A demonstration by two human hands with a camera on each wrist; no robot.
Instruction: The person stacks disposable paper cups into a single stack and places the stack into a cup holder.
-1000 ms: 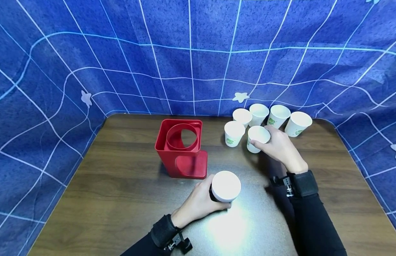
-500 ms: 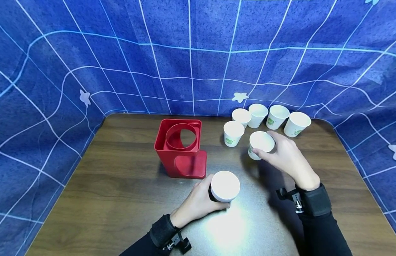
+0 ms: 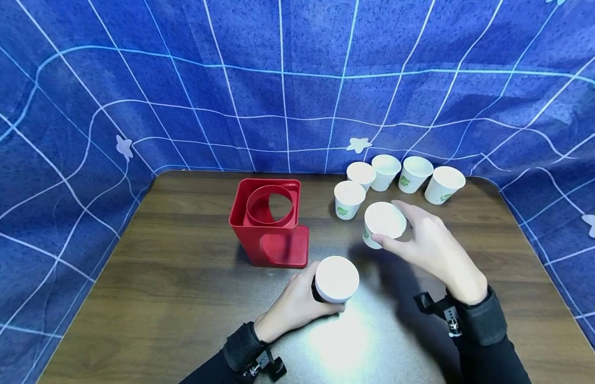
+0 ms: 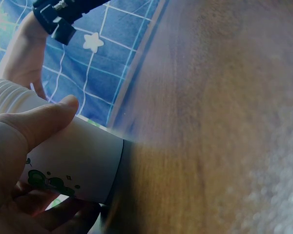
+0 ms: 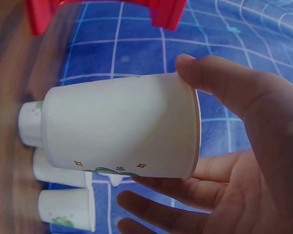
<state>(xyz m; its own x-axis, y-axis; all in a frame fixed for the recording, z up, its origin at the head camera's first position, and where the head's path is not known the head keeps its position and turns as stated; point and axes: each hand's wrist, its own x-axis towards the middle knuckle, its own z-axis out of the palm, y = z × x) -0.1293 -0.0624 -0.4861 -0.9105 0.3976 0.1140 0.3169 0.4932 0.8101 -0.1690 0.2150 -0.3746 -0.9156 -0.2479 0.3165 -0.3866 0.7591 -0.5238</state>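
Right hand point(image 3: 434, 245) gripping paper cup point(image 3: 383, 223), now lifted clear of cup cluster point(image 3: 398, 178), drifting toward stack point(image 3: 336, 278) gripped by left hand point(image 3: 292, 306); stacking looks imminent.

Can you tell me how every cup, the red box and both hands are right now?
Cup stack: upright on the table, gripped by the left hand.
Lifted cup: off the table, tilted, mouth up.
Five far cups: standing upright, mouths up, untouched.
Red holder: upright, its ring holds no cup.
Left hand: curled round the stack.
Right hand: grips the lifted cup by its rim.
Table: brown wood, glare near the stack.
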